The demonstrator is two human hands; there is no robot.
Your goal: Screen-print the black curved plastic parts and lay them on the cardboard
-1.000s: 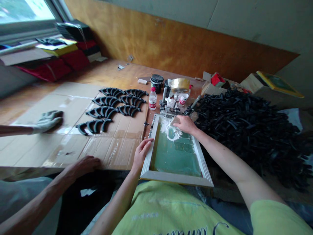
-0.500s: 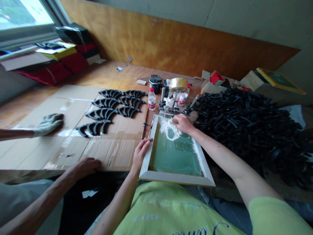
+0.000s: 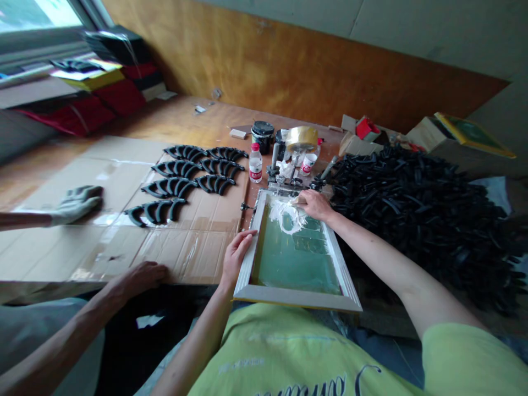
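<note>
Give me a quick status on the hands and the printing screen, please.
Left hand gripping printing screen's left frame edge. Right hand holding squeegee at far end, in white ink. Pile of black parts alongside; nothing on mesh.

Soft daylight enters from the window (image 3: 37, 14) at the upper left, which is blown out to near white. The room is dim overall, with muted colours. Pale glare lies on the taped cardboard (image 3: 124, 236) on the tabletop. Shadows are faint and diffuse. Wide-angle distortion bends lines at the edges, and the corners look soft and slightly blurred.
</note>
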